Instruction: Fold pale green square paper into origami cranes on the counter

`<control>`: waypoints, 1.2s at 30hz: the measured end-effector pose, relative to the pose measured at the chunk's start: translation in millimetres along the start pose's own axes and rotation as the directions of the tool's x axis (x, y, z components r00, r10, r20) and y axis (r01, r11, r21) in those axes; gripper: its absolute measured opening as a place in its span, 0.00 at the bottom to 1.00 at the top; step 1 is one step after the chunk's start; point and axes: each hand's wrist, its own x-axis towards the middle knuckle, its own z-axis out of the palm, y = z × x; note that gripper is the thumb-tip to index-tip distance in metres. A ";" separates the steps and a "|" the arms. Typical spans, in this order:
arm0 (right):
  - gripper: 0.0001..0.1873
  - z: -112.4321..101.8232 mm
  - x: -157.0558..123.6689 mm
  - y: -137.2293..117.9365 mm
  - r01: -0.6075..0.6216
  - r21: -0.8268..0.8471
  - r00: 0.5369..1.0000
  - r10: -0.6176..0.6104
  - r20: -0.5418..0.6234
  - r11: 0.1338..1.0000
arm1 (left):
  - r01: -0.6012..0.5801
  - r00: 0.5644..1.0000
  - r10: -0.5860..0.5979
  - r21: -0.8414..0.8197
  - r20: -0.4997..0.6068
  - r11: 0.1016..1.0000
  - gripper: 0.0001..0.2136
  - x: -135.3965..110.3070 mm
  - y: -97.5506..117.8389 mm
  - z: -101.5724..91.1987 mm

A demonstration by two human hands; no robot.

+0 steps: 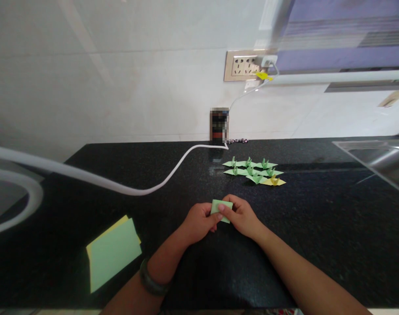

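Both hands are pinched on a small folded green paper [222,211], bottom centre of the frame, just above the black speckled tabletop [317,227]. The left hand [199,222] grips its left end, fingers curled shut around it, and the right hand [240,215] has its thumb pressed on the front with fingers behind. The paper's a flat little rectangle, matte, with crisp edges, and its long axis runs roughly left to right, tilting slightly down to the right.

Further back sits a cluster of finished paper cranes [253,171], mostly green, one yellow. Lower left there's a stack of flat paper sheets [112,253], green over yellow. A glossy white cable [120,187] snakes across the tabletop.
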 end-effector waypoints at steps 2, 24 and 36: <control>0.15 0.1 0.1 -0.1 0.004 -0.008 1.000 -0.004 0.003 1.000 | 0.001 1.000 -0.001 -0.008 0.003 1.000 0.12 -0.3 0.9 0.1; 0.15 0.1 1.0 -3.6 0.013 0.002 1.000 -0.013 0.006 1.000 | -0.038 0.999 0.038 -0.023 0.012 0.999 0.15 1.5 -4.4 -0.7; 0.18 1.0 0.1 -4.5 0.036 -0.087 0.999 -0.040 -0.035 0.996 | -0.018 0.993 0.028 0.097 -0.112 0.995 0.19 0.0 -2.0 -2.6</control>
